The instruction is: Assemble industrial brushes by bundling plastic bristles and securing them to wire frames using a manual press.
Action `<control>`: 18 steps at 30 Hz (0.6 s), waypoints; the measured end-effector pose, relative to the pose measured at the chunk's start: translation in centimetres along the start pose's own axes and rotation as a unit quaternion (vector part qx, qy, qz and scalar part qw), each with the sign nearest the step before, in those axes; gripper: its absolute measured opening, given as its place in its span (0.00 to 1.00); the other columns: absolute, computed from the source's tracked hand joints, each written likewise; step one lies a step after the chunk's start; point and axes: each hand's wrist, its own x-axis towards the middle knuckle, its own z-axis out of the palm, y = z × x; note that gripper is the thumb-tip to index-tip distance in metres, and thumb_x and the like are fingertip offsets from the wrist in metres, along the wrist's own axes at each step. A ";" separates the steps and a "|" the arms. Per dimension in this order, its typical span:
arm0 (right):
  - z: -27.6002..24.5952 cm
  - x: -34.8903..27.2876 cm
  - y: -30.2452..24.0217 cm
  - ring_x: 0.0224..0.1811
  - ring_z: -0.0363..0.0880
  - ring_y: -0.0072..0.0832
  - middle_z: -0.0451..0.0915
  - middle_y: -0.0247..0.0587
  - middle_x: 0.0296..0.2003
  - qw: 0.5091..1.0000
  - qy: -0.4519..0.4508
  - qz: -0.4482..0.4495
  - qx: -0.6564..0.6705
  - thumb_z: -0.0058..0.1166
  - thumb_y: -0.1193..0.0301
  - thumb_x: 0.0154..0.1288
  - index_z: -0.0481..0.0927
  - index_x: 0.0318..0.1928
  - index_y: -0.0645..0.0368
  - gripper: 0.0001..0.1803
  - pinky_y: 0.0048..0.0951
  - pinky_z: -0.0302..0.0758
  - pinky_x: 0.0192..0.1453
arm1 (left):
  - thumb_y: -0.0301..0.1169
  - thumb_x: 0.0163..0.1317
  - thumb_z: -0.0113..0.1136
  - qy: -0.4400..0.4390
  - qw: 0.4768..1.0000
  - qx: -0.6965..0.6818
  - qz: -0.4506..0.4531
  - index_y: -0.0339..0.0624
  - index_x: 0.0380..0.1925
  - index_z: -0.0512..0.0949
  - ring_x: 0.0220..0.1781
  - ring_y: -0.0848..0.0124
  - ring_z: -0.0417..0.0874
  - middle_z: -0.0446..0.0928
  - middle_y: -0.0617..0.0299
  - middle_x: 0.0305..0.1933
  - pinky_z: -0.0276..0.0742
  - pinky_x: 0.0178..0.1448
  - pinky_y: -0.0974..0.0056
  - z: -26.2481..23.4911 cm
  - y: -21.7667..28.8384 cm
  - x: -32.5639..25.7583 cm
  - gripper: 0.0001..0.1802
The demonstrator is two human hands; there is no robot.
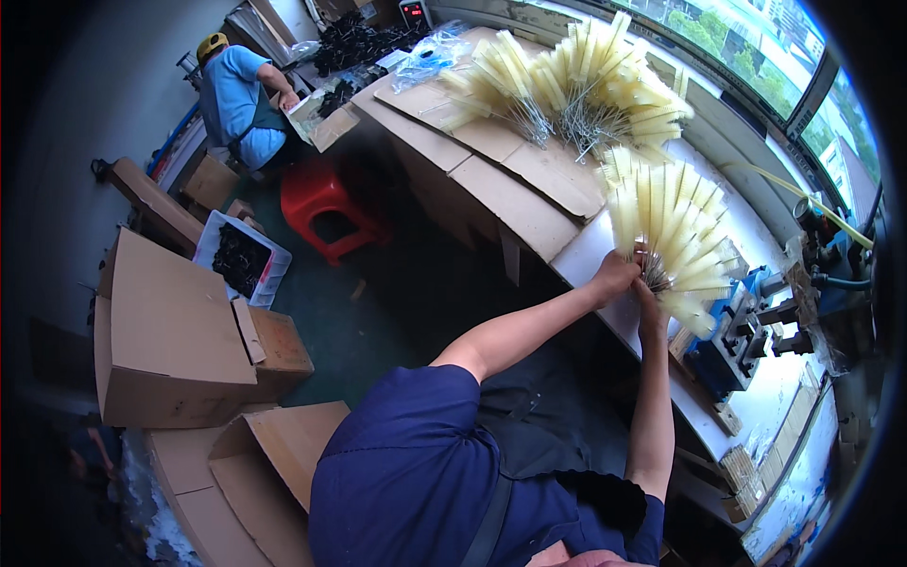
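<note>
Brushes (673,236), pale yellow with twisted wire stems, fan out in a bunch just left of the blue clamp machine (732,335), over the edge of the white tabletop (770,397). We hold the bunch at its gathered stems: our left hand (616,276) is clenched round them, and our right hand (647,300) presses in from below, fingers closed on the same stems. We judge this the gathering step, evening the bunch. Next we would need a firm hold, so that no stem slips. Further piles of brushes (576,90) lie well beyond the machine on cardboard sheets (510,194).
</note>
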 end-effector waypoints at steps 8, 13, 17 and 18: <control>0.4 -1.0 -2.9 0.57 0.77 0.30 0.79 0.38 0.55 0.999 0.016 0.037 0.016 0.65 0.79 0.59 0.76 0.61 0.61 0.28 0.32 0.73 0.62 | 0.21 0.62 0.53 -0.053 0.996 -0.074 0.017 0.39 0.53 0.75 0.50 0.74 0.75 0.75 0.66 0.46 0.74 0.54 0.69 0.0 -1.7 -1.6 0.18; -0.5 -0.6 -1.3 0.58 0.75 0.31 0.77 0.39 0.56 0.997 -0.017 0.052 -0.053 0.65 0.76 0.59 0.73 0.62 0.60 0.30 0.33 0.72 0.63 | 0.23 0.63 0.50 -0.043 0.997 -0.062 0.000 0.36 0.66 0.65 0.65 0.69 0.69 0.70 0.57 0.62 0.65 0.70 0.62 0.0 -2.3 -2.3 0.29; -1.1 -1.1 -2.9 0.58 0.75 0.32 0.77 0.40 0.56 0.993 -0.057 0.102 0.008 0.65 0.77 0.57 0.73 0.62 0.60 0.31 0.33 0.72 0.63 | 0.24 0.64 0.50 -0.063 0.997 -0.040 -0.003 0.37 0.66 0.65 0.64 0.71 0.70 0.70 0.58 0.63 0.67 0.68 0.63 0.4 -1.1 -3.0 0.28; -1.0 -1.4 -3.4 0.58 0.74 0.32 0.76 0.40 0.56 0.990 -0.073 0.124 0.016 0.64 0.78 0.55 0.73 0.62 0.61 0.32 0.34 0.71 0.63 | 0.24 0.64 0.50 -0.070 0.997 -0.025 -0.009 0.38 0.65 0.66 0.62 0.71 0.71 0.71 0.59 0.62 0.69 0.66 0.62 0.4 -1.1 -3.0 0.27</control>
